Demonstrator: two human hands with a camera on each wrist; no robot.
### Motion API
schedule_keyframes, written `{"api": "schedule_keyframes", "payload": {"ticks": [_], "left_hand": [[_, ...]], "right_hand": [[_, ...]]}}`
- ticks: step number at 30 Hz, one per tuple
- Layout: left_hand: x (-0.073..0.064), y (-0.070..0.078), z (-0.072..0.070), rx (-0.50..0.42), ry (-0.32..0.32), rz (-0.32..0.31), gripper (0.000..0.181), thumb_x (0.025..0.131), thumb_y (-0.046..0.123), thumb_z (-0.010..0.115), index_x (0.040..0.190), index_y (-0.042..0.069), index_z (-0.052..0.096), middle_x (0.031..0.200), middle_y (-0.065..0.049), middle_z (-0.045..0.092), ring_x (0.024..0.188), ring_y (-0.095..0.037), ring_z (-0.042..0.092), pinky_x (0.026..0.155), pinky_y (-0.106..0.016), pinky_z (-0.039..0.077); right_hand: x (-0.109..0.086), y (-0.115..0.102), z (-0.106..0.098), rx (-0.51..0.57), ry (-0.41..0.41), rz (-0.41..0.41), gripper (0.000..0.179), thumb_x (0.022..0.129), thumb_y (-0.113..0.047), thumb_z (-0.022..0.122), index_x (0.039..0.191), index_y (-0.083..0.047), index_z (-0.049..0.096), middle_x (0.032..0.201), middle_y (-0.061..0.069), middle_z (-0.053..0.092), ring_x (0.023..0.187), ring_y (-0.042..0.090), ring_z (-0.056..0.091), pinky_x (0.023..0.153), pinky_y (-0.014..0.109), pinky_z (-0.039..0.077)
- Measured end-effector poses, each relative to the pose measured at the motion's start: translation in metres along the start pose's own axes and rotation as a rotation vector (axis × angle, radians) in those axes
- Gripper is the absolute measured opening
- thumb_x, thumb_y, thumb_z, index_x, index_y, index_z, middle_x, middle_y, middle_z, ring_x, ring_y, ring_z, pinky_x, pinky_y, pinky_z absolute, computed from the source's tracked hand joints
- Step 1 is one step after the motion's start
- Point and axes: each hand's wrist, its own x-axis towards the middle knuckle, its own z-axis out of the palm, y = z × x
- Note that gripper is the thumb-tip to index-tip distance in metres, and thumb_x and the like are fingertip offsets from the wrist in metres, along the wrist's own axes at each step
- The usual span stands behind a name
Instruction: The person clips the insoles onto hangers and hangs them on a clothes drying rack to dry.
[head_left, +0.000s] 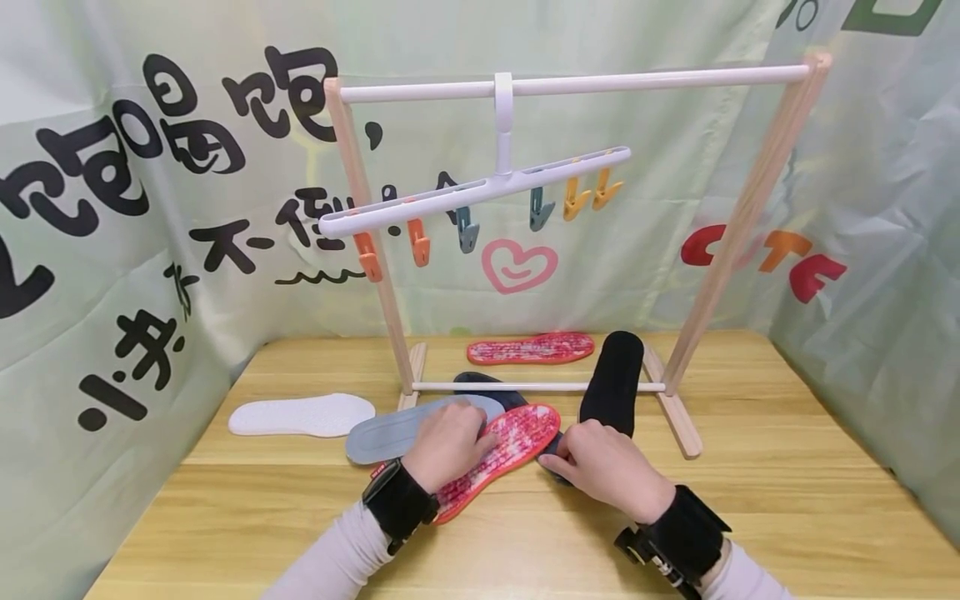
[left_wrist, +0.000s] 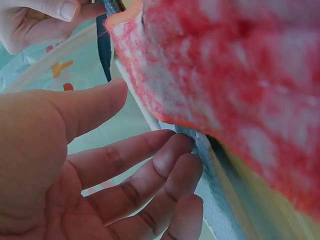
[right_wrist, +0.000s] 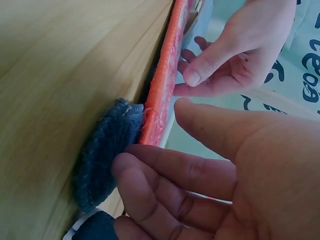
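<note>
A red-and-white patterned insole (head_left: pixel 525 437) with an orange edge lies slantwise across a dark blue insole (head_left: pixel 487 382). My left hand (head_left: pixel 448 448) is over this insole and the grey insole (head_left: pixel 386 435) beside it. In the left wrist view its fingertips (left_wrist: pixel 186 165) meet the edge of the grey one, while the thumb stays apart. On the other side, my right hand (head_left: pixel 611 473) reaches to the near end of the dark blue insole. Its fingertips (right_wrist: pixel 131 170) touch that end in the right wrist view, thumb raised away. A black insole (head_left: pixel 613 379) lies just beyond this hand.
Left on the wooden table (head_left: pixel 247 517) lies a white insole (head_left: pixel 300 415); another red patterned insole (head_left: pixel 531 348) lies at the back. Over them stands a wooden rack (head_left: pixel 742 225), from which a white hanger (head_left: pixel 420 203) with orange, blue-grey and yellow clips hangs.
</note>
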Motion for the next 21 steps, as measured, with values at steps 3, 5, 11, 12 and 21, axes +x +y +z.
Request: {"api": "schedule_keyframes", "payload": {"ticks": [3,5,11,12,21], "left_hand": [[-0.0004,0.0001,0.0014,-0.002,-0.003,-0.006,0.029,0.099,0.037,0.079,0.082,0.015,0.071,0.074,0.003,0.058,0.068,-0.012,0.054,0.058,-0.030,0.044],[-0.0005,0.0002,0.0021,0.003,0.001,-0.002,0.029,0.099,0.037,0.079,0.082,0.015,0.071,0.074,0.004,0.059,0.067,-0.011,0.054,0.057,-0.030,0.045],[-0.0021,0.0011,0.0027,0.026,0.012,0.019,0.030,0.098,0.035,0.080,0.079,0.015,0.069,0.074,0.002,0.059,0.065,-0.012,0.053,0.055,-0.029,0.044],[-0.0025,0.0015,0.0026,0.030,0.012,0.020,0.030,0.098,0.034,0.080,0.078,0.015,0.068,0.074,0.002,0.059,0.065,-0.012,0.053,0.055,-0.029,0.044],[-0.0044,0.0034,0.0013,0.037,0.005,0.036,0.026,0.098,0.030,0.080,0.081,0.013,0.070,0.078,-0.001,0.062,0.067,-0.013,0.055,0.055,-0.031,0.046]], "right_hand": [[0.0000,-0.0016,0.0009,-0.015,0.010,-0.006,0.051,0.098,-0.033,0.080,0.055,-0.026,0.053,0.053,-0.015,0.027,0.045,0.000,0.030,0.048,0.021,0.019],[0.0002,-0.0028,0.0016,-0.020,0.014,-0.011,0.052,0.098,-0.033,0.080,0.055,-0.026,0.051,0.054,-0.014,0.026,0.046,0.000,0.029,0.048,0.021,0.017],[0.0017,-0.0062,0.0045,-0.031,0.016,-0.020,0.053,0.098,-0.034,0.080,0.058,-0.024,0.047,0.055,-0.013,0.026,0.046,0.001,0.028,0.048,0.021,0.016],[0.0020,-0.0066,0.0050,-0.032,0.014,-0.021,0.053,0.098,-0.034,0.080,0.059,-0.023,0.047,0.055,-0.013,0.027,0.046,0.001,0.029,0.048,0.021,0.016],[0.0051,-0.0066,0.0085,-0.036,0.023,-0.027,0.049,0.097,-0.036,0.082,0.065,-0.022,0.048,0.057,-0.013,0.030,0.048,0.001,0.029,0.049,0.022,0.016]]}}
